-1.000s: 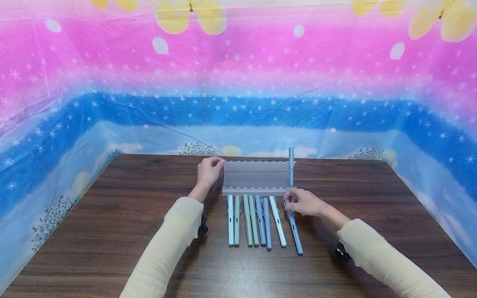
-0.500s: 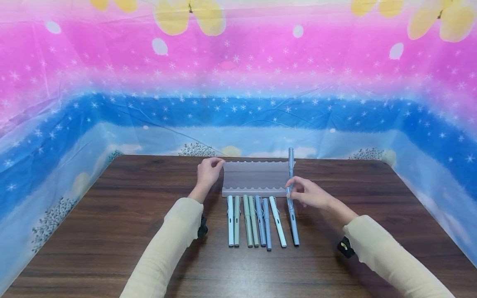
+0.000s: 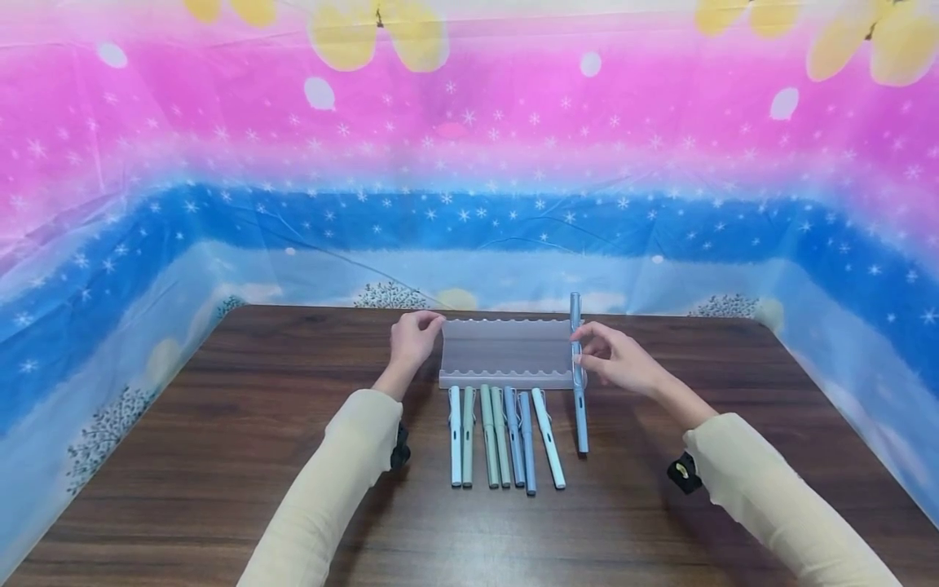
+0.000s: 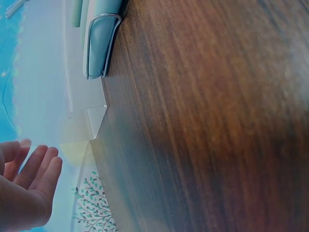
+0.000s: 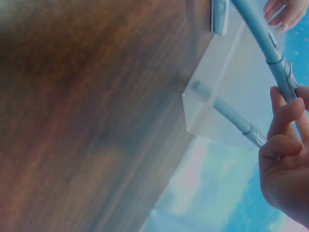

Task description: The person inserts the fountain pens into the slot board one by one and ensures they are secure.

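Raised since earlier, the held pen is slim, smooth, blue-grey.

Both our arms stretch forward from the bottom of the head view, angling toward each other, in cream sleeves that stop short of bare wrists. Our left hand reaches slightly farther, thumb and index finger pinched together; seen from the left wrist, the other fingers lie side by side, gently bent. Our right hand, well apart from it, pinches between thumb and fingertips, its lower fingers curled toward the palm
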The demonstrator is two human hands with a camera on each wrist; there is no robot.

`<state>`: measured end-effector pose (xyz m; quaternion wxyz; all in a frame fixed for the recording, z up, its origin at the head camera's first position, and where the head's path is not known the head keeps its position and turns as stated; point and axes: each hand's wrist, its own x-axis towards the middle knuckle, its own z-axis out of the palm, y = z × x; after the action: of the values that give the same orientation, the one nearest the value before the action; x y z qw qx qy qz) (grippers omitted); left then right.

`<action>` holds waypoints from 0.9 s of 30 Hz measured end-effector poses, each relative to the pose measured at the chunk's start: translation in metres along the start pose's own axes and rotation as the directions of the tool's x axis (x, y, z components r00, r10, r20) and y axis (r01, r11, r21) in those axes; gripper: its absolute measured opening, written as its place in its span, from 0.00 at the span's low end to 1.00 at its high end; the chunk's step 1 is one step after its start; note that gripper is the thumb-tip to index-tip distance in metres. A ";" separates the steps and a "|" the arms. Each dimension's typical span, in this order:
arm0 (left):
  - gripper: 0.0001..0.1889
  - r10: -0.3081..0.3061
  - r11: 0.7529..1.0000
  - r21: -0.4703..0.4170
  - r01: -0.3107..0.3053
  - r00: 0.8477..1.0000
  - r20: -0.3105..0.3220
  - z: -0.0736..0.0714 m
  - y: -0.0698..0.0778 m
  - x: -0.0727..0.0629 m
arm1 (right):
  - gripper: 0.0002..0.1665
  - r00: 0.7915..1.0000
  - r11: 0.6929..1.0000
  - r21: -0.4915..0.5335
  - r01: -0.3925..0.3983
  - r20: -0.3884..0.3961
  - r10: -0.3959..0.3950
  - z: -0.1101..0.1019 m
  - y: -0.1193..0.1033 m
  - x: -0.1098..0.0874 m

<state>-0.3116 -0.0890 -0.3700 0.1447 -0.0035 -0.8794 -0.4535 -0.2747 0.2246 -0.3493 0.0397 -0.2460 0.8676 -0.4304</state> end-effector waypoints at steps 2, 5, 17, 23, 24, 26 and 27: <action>0.12 0.000 1.000 -0.004 0.000 1.000 -0.001 0.000 0.000 0.000 | 0.16 1.000 1.000 -0.011 0.006 -0.023 -0.006 -0.002 -0.001 0.002; 0.12 -0.004 1.000 -0.006 0.004 1.000 0.002 0.000 0.000 0.001 | 0.18 0.998 1.000 -0.030 -0.008 -0.055 0.007 -0.005 -0.004 0.005; 0.12 -0.016 1.000 -0.006 0.016 1.000 0.007 0.000 -0.001 0.000 | 0.19 0.990 0.998 -0.043 -0.035 -0.137 0.029 -0.012 -0.011 0.016; 0.12 -0.020 1.000 -0.010 0.020 1.000 0.008 0.000 -0.001 0.000 | 0.19 0.987 0.999 -0.020 -0.030 -0.156 0.026 -0.014 -0.009 0.020; 0.12 -0.019 1.000 -0.010 0.019 1.000 0.009 0.000 -0.001 0.000 | 0.19 0.987 0.999 -0.016 -0.029 -0.159 0.026 -0.015 -0.009 0.020; 0.12 -0.017 1.000 -0.009 0.017 1.000 0.010 0.000 -0.001 0.000 | 0.19 0.986 0.999 -0.016 -0.029 -0.164 0.025 -0.016 -0.007 0.022; 0.12 -0.018 1.000 -0.009 0.018 1.000 0.010 0.000 -0.001 0.000 | 0.20 0.985 0.999 -0.015 -0.030 -0.168 0.027 -0.016 -0.007 0.023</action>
<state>-0.3112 -0.0897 -0.3704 0.1362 0.0016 -0.8780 -0.4588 -0.2968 0.2223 -0.3305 -0.0294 -0.1969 0.8751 -0.4411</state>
